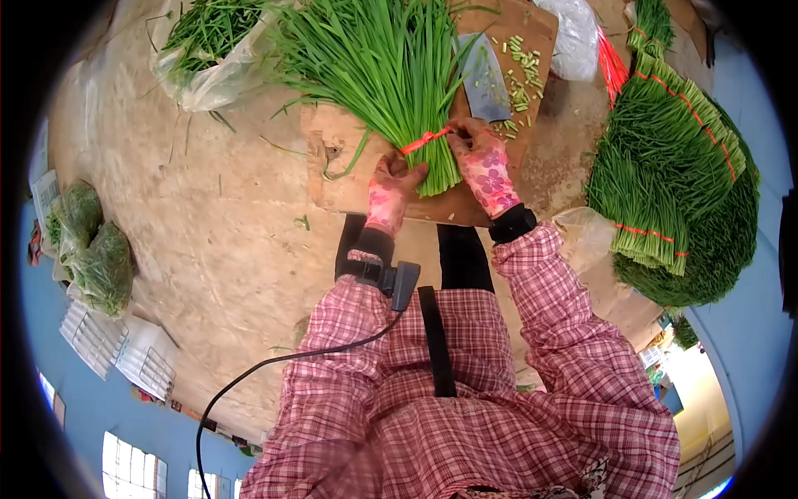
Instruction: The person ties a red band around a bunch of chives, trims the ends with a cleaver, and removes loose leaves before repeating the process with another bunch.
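A bunch of garlic chives (pixel 374 66) lies on a brown board (pixel 328 133), its cut stem ends toward me. An orange-red tie (pixel 424 140) is wrapped around the stems. My left hand (pixel 395 187), in a pink flowered fingerless glove, grips the stems just below the tie. My right hand (pixel 484 166), gloved alike, is closed at the tie's right side with its fingertips pinched there. A wide cleaver blade (pixel 486 79) lies on the board beyond my right hand, partly behind the leaves. Chopped stem ends (pixel 524 75) are scattered beside it.
Tied chive bundles (pixel 657 175) are stacked at the right. Loose orange-red ties (pixel 611 71) lie near a white plastic bag (pixel 573 37). An open plastic bag of greens (pixel 212 50) is at the upper left. Filled bags (pixel 100 258) and white crates (pixel 141 358) stand farther left.
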`<control>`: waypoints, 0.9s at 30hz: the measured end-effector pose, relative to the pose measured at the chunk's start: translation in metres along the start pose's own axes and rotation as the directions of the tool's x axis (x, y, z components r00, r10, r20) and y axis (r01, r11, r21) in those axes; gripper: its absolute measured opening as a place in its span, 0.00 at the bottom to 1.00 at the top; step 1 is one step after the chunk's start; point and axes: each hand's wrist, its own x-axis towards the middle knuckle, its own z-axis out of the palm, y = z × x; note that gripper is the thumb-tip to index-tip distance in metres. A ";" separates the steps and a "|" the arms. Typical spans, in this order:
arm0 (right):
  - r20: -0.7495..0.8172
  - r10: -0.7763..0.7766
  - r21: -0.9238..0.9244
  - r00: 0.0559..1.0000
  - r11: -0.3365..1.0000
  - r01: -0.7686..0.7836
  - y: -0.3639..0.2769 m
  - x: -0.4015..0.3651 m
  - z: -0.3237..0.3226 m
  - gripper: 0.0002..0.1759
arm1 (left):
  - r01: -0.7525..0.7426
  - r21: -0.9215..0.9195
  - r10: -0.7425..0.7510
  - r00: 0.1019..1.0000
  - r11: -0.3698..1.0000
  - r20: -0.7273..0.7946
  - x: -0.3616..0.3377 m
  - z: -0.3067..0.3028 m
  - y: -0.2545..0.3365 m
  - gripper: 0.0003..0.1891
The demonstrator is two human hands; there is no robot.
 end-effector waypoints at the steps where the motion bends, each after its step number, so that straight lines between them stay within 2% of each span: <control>1: 0.040 0.007 -0.142 0.999 0.990 -0.001 0.002 -0.001 -0.003 0.25 | 0.054 0.018 -0.054 0.999 0.998 -0.007 -0.002 0.000 -0.008 0.28; 3: 0.097 -0.003 -0.407 0.995 0.912 0.042 -0.001 -0.001 -0.007 0.39 | 0.118 0.052 -0.117 0.993 0.992 -0.017 0.005 -0.002 -0.016 0.31; 4: 0.159 -0.032 -0.360 0.987 0.929 0.088 -0.001 -0.007 -0.004 0.57 | 0.131 0.245 -0.125 0.991 0.961 -0.041 0.005 -0.001 -0.014 0.31; 5: 0.185 -0.032 -0.282 0.982 0.956 0.085 -0.001 -0.016 0.006 0.59 | 0.158 0.055 -0.160 0.986 0.986 0.041 0.002 0.000 -0.015 0.29; 7: 0.261 0.038 -0.309 0.965 0.950 0.046 0.000 -0.015 0.006 0.56 | 0.278 -0.062 -0.276 0.960 0.958 0.041 -0.003 -0.001 -0.004 0.28; 9: 0.396 -0.059 -0.176 0.916 0.975 0.138 0.000 -0.004 -0.008 0.52 | 0.193 -0.137 -0.187 0.981 0.972 0.057 -0.015 0.000 0.001 0.27; 11: 0.525 -0.059 -0.018 0.849 0.997 0.081 -0.011 0.003 -0.029 0.44 | 0.178 -0.158 -0.162 0.981 0.971 0.104 -0.041 0.003 0.003 0.24; 13: 0.609 -0.092 -0.070 0.787 0.983 0.169 -0.023 0.033 -0.051 0.41 | 0.155 -0.153 -0.123 0.971 0.976 0.205 -0.047 0.018 0.021 0.20; 14: 0.589 -0.075 -0.125 0.805 0.975 0.183 -0.019 0.047 -0.057 0.41 | 0.177 -0.056 -0.158 0.955 0.983 0.251 -0.046 0.023 0.034 0.21; 15: 0.566 -0.059 -0.180 0.822 0.964 0.193 -0.014 0.057 -0.062 0.41 | -0.028 0.251 -0.023 0.980 0.967 0.196 -0.042 0.017 0.034 0.23; 16: 0.345 -0.195 -0.302 0.918 0.903 0.305 -0.005 0.060 -0.064 0.41 | -0.216 0.531 0.134 0.973 0.819 0.189 -0.034 0.010 0.033 0.25; 17: 0.200 -0.182 -0.317 0.963 0.918 0.239 0.006 0.055 -0.072 0.43 | -0.353 0.750 0.283 0.932 0.560 0.227 -0.025 0.003 0.033 0.27; 18: 0.121 -0.148 -0.416 0.982 0.890 0.186 -0.002 0.047 -0.078 0.45 | -0.468 0.821 0.464 0.837 0.329 0.291 -0.018 -0.003 0.046 0.33; 19: 0.041 -0.123 -0.506 0.992 0.853 0.126 -0.010 0.038 -0.079 0.48 | -0.519 0.852 0.604 0.701 0.067 0.379 -0.013 -0.004 0.065 0.38; 22: 0.068 -0.328 -0.679 0.942 0.677 0.285 -0.008 -0.006 -0.041 0.55 | -0.485 0.844 0.488 0.692 -0.230 0.531 -0.001 0.007 0.102 0.49; 25: 0.279 -0.142 -0.790 0.950 0.528 0.311 -0.004 -0.009 -0.011 0.58 | -0.566 0.709 0.266 0.670 -0.420 0.693 0.030 0.013 0.105 0.56; 26: 0.251 -0.143 -0.839 0.957 0.461 0.289 0.005 -0.003 -0.006 0.56 | -0.587 0.667 0.185 0.671 -0.458 0.718 0.040 0.015 0.106 0.60; 27: 0.250 -0.167 -0.826 0.954 0.477 0.300 0.005 0.005 -0.008 0.56 | -0.592 0.641 0.144 0.669 -0.488 0.729 0.047 0.021 0.112 0.60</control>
